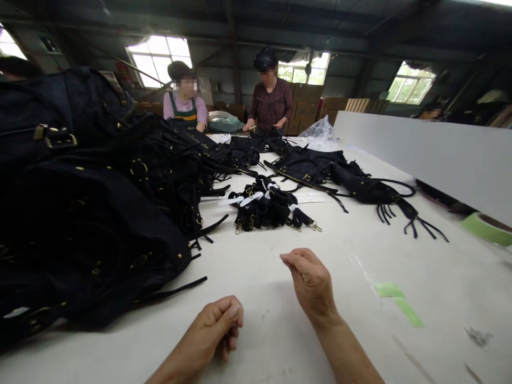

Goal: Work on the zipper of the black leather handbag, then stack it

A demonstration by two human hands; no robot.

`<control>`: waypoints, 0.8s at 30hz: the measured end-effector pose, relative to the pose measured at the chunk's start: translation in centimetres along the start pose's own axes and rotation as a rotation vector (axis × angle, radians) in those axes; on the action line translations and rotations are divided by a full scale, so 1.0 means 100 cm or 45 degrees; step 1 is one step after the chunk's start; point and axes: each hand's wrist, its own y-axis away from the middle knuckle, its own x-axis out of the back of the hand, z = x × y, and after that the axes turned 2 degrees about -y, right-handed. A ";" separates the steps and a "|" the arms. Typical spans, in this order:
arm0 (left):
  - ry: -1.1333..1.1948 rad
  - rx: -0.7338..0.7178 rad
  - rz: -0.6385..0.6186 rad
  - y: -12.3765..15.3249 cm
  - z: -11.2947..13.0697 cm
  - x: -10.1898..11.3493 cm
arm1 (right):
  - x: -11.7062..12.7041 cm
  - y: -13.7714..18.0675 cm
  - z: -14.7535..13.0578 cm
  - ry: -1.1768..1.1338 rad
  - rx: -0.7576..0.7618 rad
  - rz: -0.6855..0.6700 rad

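Observation:
My left hand (219,326) is above the white table near its front edge, fingers curled in and thumb laid against them; nothing shows in it. To the right and farther forward, my right hand (311,280) is closed too, thumb and fingertips pressed together with nothing visible between them. Just beyond both hands lies a pile of bundled black straps (270,205) with gold-coloured clasps, bound with white ties (252,199). Neither hand touches it. A large heap of black bags (92,213) with gold-coloured buckles and loose straps rises to the left.
More black bags (312,162) lie farther back. Two people (184,101) (272,101) are across the table. Clear plastic (320,133) lies near a white panel (424,144) on the right. Green tape strips (400,303), a tape roll (490,228) and small metal pieces (478,336) are at right.

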 end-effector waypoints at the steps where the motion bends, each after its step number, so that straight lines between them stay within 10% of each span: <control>1: 0.015 -0.011 0.029 0.000 0.000 0.001 | 0.004 -0.003 0.001 -0.004 -0.073 0.126; 4: 0.085 -0.051 0.187 -0.001 0.001 0.002 | 0.011 -0.007 -0.003 -0.140 -0.466 0.402; 8: 0.046 -0.130 0.278 -0.005 -0.002 0.001 | -0.005 0.003 -0.017 -0.619 -0.910 -0.092; 13: -0.220 -0.165 0.114 -0.011 -0.019 0.001 | -0.036 0.022 -0.038 -0.886 -0.898 -0.556; 24: -0.220 -0.204 0.101 -0.008 -0.013 -0.002 | -0.038 0.022 -0.045 -1.029 -0.920 -0.409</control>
